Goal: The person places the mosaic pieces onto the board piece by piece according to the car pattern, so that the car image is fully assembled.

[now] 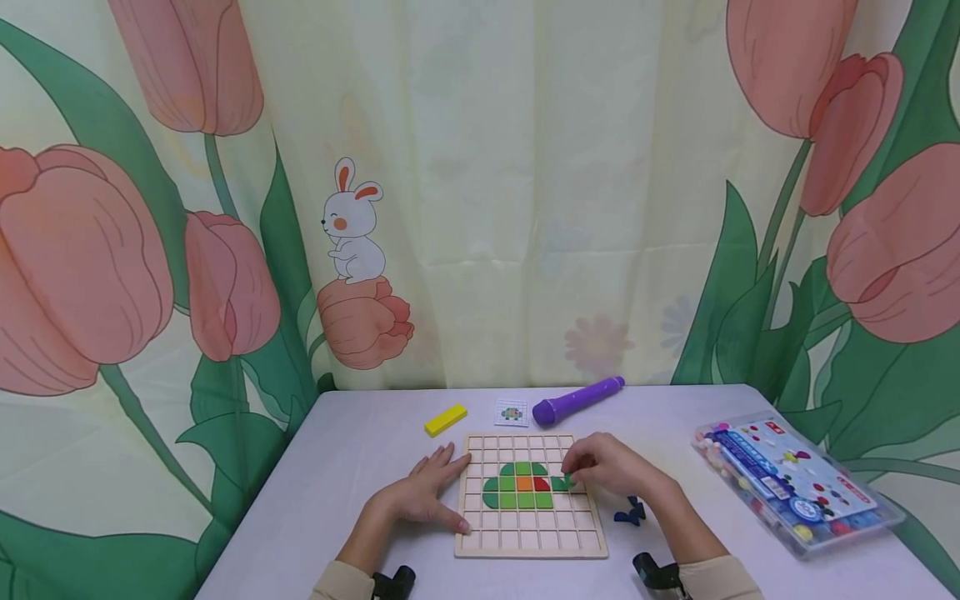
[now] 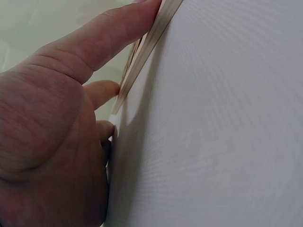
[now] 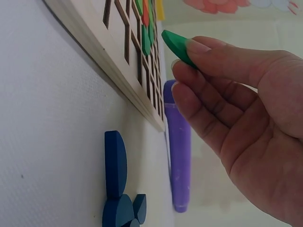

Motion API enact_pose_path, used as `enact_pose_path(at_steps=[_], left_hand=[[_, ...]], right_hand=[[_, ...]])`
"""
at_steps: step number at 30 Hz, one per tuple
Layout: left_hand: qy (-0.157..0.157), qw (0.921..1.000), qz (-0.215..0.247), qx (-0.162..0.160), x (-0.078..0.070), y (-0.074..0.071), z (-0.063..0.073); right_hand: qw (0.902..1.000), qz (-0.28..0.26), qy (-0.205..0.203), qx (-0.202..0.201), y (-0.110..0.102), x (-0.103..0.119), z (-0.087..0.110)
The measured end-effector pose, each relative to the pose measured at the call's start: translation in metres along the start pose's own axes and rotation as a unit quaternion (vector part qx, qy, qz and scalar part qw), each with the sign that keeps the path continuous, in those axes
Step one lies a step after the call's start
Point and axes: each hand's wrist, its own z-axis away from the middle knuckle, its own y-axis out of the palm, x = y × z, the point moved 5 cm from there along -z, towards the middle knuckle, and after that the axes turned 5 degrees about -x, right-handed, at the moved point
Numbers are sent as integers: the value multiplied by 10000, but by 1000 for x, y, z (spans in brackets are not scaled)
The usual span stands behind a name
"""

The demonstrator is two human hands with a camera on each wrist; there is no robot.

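Observation:
My left hand (image 1: 420,497) rests along the left side of a wooden grid board (image 1: 531,552), thumb and fingertips at its edge with fingers extended. Between thumb and fingers of my right hand (image 1: 617,467) is a green leaf-shaped piece (image 3: 176,46), pinched over the right part of the board. In the grid lies a pattern: light green squares (image 1: 507,500), rounded dark green pieces (image 1: 491,499), an orange square (image 1: 524,483) and a red piece (image 1: 541,484). Several dark blue pieces (image 3: 116,163) lie on the table below my right hand.
Behind the board are a yellow block (image 1: 446,420), a small pattern card (image 1: 512,412) and a purple microphone-shaped object (image 1: 577,402). At the right, a clear plastic case (image 1: 795,492) holds colourful pieces. A flowered curtain (image 1: 487,208) hangs past the white table's (image 1: 300,500) far edge.

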Motion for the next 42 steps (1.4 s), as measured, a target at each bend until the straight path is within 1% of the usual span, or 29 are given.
enact_pose_path(at_steps=[4,11,19,29,36,42], left_hand=[[-28,10000,3,-27,-1,0,0],[13,10000,31,-2,-1,-1,0],[28,10000,31,25,2,1,-1],[-5,10000,16,-3,2,0,-1],[-8,10000,70,14,4,2,-2],[2,10000,14,11,4,3,-2]], right_hand=[[9999,-54,-23,84,4,2,0],[9995,-125,-28,281,13,5,-2],[9987,-79,-166,471,20,10,0],[9982,-63,-42,592,23,11,1],[9979,-30,76,642,25,9,2],[9978,7,30,659,25,8,1]])
